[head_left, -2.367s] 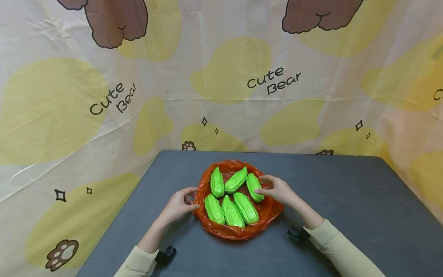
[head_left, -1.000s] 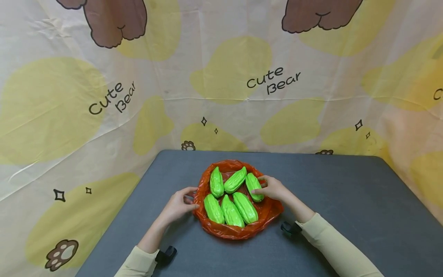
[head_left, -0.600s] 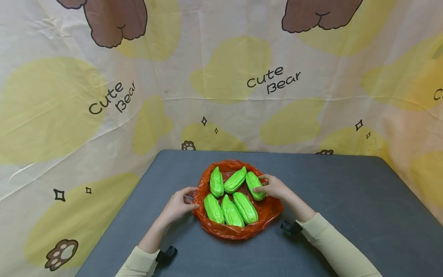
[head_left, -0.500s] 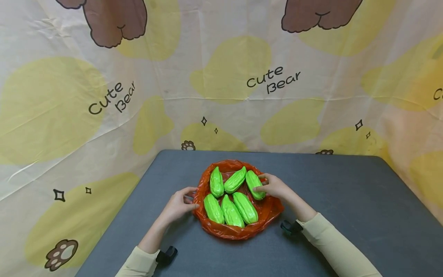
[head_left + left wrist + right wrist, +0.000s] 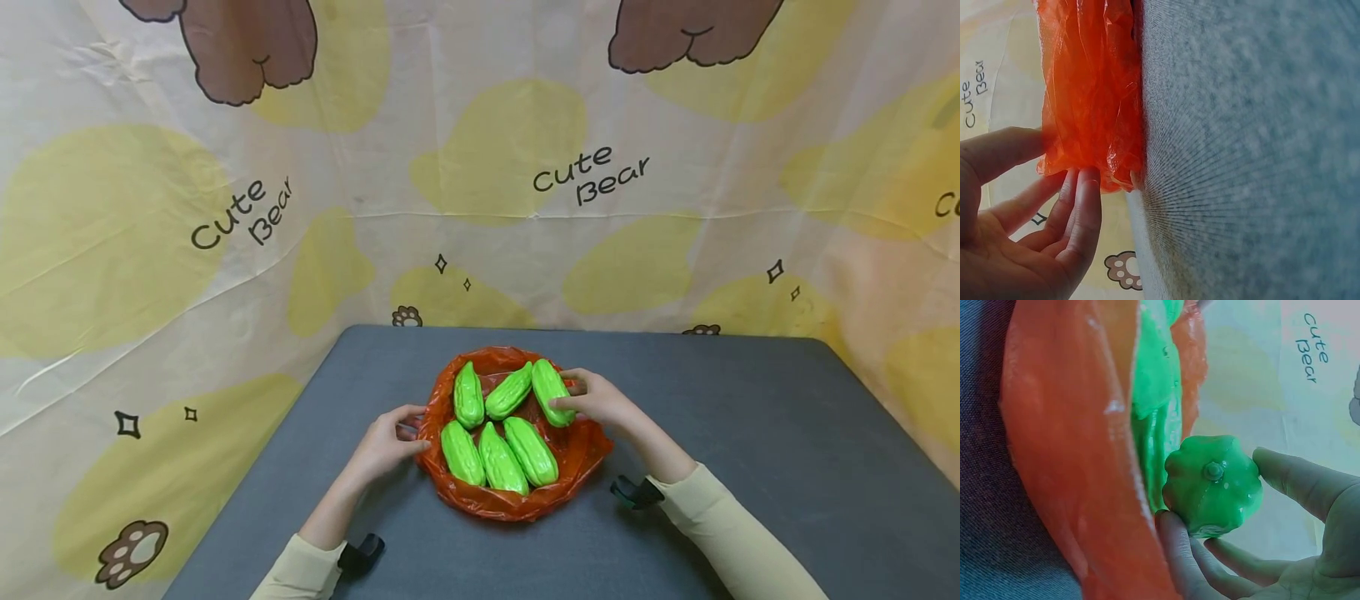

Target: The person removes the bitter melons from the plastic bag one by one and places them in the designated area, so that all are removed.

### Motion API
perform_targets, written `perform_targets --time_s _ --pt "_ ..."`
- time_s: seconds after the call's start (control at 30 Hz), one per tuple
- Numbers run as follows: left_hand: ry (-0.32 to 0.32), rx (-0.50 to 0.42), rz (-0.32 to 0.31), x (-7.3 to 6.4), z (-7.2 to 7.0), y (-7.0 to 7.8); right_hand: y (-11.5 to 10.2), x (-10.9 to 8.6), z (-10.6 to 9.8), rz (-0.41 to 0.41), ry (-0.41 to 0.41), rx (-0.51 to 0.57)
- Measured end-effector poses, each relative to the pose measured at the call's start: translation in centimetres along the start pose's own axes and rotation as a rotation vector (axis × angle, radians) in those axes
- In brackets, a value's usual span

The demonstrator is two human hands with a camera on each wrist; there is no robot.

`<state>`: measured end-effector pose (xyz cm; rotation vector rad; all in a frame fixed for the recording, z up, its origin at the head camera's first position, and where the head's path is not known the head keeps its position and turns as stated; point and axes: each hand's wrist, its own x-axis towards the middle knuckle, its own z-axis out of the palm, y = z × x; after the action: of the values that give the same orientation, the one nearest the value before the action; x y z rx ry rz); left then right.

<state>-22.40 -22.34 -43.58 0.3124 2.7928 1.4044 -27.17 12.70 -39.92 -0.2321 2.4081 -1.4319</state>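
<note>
A red plastic bag [image 5: 487, 505], its rim spread into a round opening, sits on the table with several bright green ribbed gourds [image 5: 504, 460] inside. My right hand [image 5: 603, 402] pinches one green ribbed gourd [image 5: 550, 392] at the bag's right side, thumb on one side and fingers on the other. The right wrist view shows this gourd [image 5: 1213, 484] end-on, its small stem nub facing the camera, beside the bag's raised edge. At the bag's left side, my left hand [image 5: 386, 442] holds the edge between thumb and fingers; its fingertips [image 5: 1088, 181] touch the plastic in the left wrist view.
The dark grey table [image 5: 720, 400] extends on both sides of the bag. Behind and to the left hangs a pale cloth [image 5: 480, 167] printed with bears, yellow patches and lettering. A black wrist strap [image 5: 362, 553] is on the left forearm, another [image 5: 636, 492] on the right.
The gourd in my right hand has shifted slightly away from me and looks raised above its earlier spot. My right hand moved with it; the left hand and bag stay nearly still.
</note>
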Motion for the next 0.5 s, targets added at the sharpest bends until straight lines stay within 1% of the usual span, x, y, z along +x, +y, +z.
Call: perform_targets --time_s 0.17,0.33,0.5 --pt "-0.003 -0.008 -0.02 0.3 0.0 0.0 -0.1 -0.4 -0.4 -0.009 0.003 0.024" --pt "0.009 -0.005 -0.039 0.4 0.1 0.0 0.0 -0.8 -0.9 -0.012 0.005 0.04" --pt "0.009 0.0 -0.033 0.4 0.2 0.1 -0.1 -1.2 -1.3 -0.019 0.01 0.028"
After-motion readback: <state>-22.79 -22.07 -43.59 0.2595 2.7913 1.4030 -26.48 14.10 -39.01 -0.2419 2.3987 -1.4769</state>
